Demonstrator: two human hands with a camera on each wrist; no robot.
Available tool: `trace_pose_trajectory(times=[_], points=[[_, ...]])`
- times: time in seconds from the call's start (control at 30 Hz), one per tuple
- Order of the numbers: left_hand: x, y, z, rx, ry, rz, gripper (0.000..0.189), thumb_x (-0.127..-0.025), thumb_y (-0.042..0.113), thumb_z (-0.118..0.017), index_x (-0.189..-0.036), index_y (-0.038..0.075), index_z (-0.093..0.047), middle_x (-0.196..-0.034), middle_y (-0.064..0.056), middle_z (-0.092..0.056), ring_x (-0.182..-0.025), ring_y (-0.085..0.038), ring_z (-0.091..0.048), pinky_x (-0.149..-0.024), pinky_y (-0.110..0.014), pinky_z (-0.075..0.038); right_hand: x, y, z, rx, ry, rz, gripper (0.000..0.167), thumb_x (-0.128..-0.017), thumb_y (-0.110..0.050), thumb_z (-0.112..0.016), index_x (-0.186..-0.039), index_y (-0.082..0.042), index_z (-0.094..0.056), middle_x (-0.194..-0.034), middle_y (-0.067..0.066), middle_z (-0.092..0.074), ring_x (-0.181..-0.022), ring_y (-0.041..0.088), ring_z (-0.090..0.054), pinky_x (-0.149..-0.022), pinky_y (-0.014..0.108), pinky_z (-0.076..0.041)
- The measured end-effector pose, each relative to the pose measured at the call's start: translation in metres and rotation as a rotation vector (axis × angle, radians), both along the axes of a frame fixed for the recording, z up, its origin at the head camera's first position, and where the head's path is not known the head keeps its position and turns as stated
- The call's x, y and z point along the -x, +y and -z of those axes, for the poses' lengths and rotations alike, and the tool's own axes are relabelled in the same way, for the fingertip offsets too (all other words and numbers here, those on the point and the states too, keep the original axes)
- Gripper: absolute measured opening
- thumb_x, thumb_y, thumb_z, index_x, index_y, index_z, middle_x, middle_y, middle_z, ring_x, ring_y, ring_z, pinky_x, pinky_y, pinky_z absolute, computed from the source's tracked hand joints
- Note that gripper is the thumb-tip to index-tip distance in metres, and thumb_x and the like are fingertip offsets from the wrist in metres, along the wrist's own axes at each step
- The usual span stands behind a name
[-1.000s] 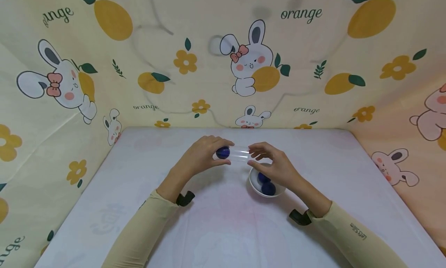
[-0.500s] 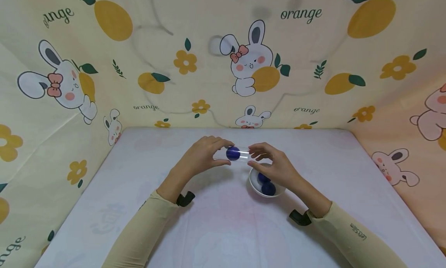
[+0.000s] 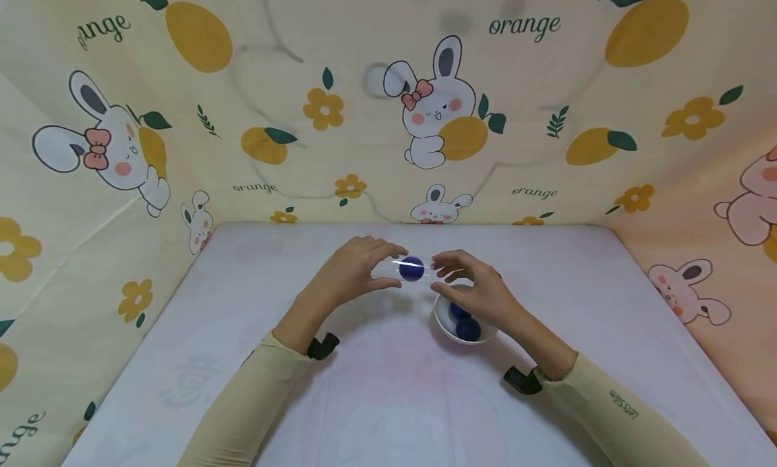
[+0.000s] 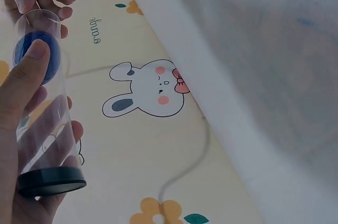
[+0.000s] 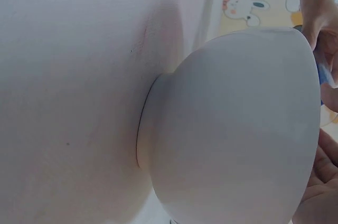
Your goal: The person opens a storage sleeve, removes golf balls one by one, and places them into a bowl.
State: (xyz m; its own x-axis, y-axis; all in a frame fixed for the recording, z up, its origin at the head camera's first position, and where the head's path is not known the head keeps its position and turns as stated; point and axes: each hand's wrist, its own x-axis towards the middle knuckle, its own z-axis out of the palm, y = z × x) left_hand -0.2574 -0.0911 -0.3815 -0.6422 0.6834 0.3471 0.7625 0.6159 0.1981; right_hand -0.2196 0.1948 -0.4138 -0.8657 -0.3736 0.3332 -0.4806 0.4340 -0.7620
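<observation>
My left hand (image 3: 355,271) grips a clear tube (image 3: 392,270) that lies about level above the table. A dark blue ball (image 3: 411,268) is inside it, nearer the right-hand end; in the left wrist view the ball shows behind my thumb. That view also shows the tube's black end cap (image 4: 53,180), by the heel of my left hand. My right hand (image 3: 482,288) is at the tube's other end, fingers loosely bent and spread around the mouth. Whether its fingertips touch the rim I cannot tell.
Beneath my right hand stands a white bowl (image 3: 446,325) with blue balls (image 3: 468,329) in it, two of them visible. In the right wrist view the bowl's outer wall (image 5: 237,123) hides most of the hands. A patterned cloth wall (image 3: 364,156) borders the white table (image 3: 376,386).
The blue ball has moved rightward along the inside of the tube, from beside my left palm toward the right-hand end. Both hands and the bowl have stayed nearly still.
</observation>
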Motion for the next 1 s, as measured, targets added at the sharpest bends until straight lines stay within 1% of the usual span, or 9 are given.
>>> trace_pose_trajectory(times=[0.17,0.37,0.6,0.9,1.0], points=[[-0.0015,0.0006,-0.0024,0.028,-0.008,-0.013,0.057,-0.09,0.041,-0.089,-0.139,0.018,-0.07,-0.129,-0.003,-0.076,-0.118,-0.024,-0.07,-0.11,-0.046,-0.052,0.0007,-0.0003,0.0018,-0.006,-0.009,-0.002,0.051,-0.096,-0.016,-0.084,-0.14,-0.006,-0.062,-0.129,0.013,-0.072,-0.112,0.024,-0.071,-0.1,0.053,-0.058],[-0.0024,0.0002,-0.0023,0.025,0.002,-0.007,0.056,-0.09,0.04,-0.089,-0.139,0.018,-0.07,-0.128,-0.004,-0.077,-0.117,-0.024,-0.07,-0.11,-0.046,-0.052,0.001,-0.001,0.003,-0.006,-0.009,-0.004,0.051,-0.096,-0.016,-0.084,-0.14,-0.006,-0.061,-0.129,0.011,-0.072,-0.111,0.024,-0.071,-0.1,0.054,-0.059],[-0.0025,0.0001,-0.0031,0.02,0.013,-0.003,0.057,-0.089,0.038,-0.09,-0.139,0.017,-0.07,-0.127,-0.004,-0.077,-0.116,-0.023,-0.07,-0.109,-0.046,-0.053,0.0017,-0.0018,0.0038,0.006,0.006,-0.006,0.047,-0.097,-0.016,-0.084,-0.138,-0.012,-0.063,-0.127,0.012,-0.073,-0.108,0.022,-0.072,-0.098,0.052,-0.059],[-0.0023,0.0011,-0.0056,0.062,0.013,-0.019,0.057,-0.093,0.045,-0.085,-0.141,0.019,-0.069,-0.131,0.0,-0.075,-0.12,-0.021,-0.069,-0.111,-0.043,-0.051,0.0002,-0.0015,0.0022,0.007,-0.018,-0.004,0.05,-0.096,-0.016,-0.084,-0.14,-0.009,-0.062,-0.126,0.01,-0.073,-0.109,0.024,-0.072,-0.1,0.054,-0.059],[-0.0021,0.0013,-0.0057,0.062,0.023,-0.016,0.057,-0.093,0.045,-0.085,-0.14,0.019,-0.069,-0.13,0.0,-0.075,-0.12,-0.02,-0.069,-0.112,-0.043,-0.051,0.0002,-0.0014,0.0023,0.007,-0.022,-0.003,0.05,-0.096,-0.016,-0.084,-0.14,-0.009,-0.062,-0.127,0.013,-0.072,-0.109,0.024,-0.072,-0.1,0.054,-0.058]])
